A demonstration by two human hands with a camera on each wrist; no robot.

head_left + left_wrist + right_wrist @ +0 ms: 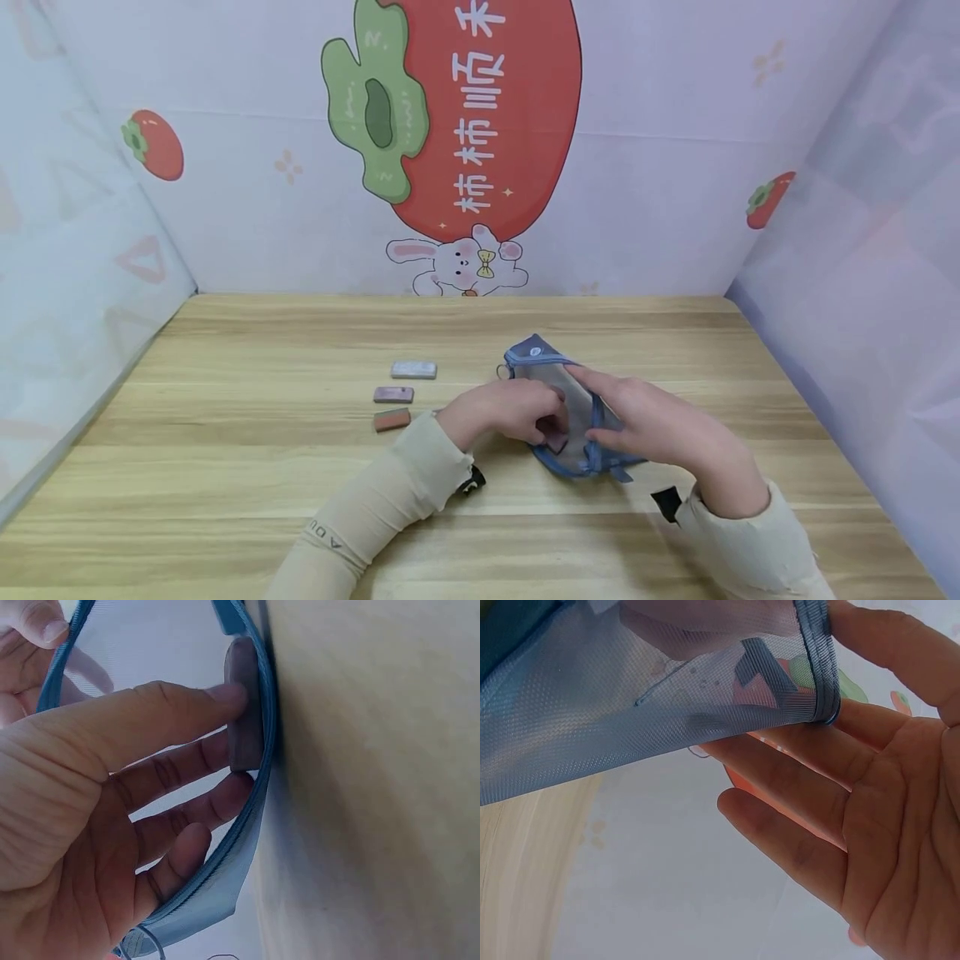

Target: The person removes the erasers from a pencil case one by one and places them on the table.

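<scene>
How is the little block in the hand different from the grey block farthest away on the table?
The held block is dusky mauve; the far block is pale grey. The held one is pinched by the left hand at the mesh pouch; the far one lies untouched on the table. Both are small rectangular blocks.

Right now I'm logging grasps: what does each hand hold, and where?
Left hand pinches a small eraser at the pouch opening. Right hand pinches the pouch's blue rim.
</scene>
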